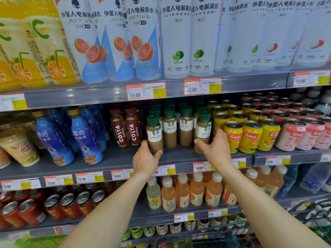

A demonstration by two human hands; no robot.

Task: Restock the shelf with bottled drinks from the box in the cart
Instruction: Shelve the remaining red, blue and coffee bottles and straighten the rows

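Green-capped latte bottles stand in rows on the middle shelf (179, 156). My left hand (145, 159) is wrapped around the base of the front left latte bottle (154, 133), which stands at the shelf's front. My right hand (215, 145) grips the lower part of the front right latte bottle (203, 129), thumb on its left side. Two more latte bottles (177, 129) stand between them, slightly further back. The cart's dark wire rim (197, 237) shows at the bottom edge; the box is out of view.
Dark red coffee bottles (126, 129) stand just left of the lattes, yellow orange-drink cans (249, 135) just right. Blue bottles (86, 138) sit further left. Tall white bottles (176, 38) fill the shelf above, peach drinks (182, 192) the one below.
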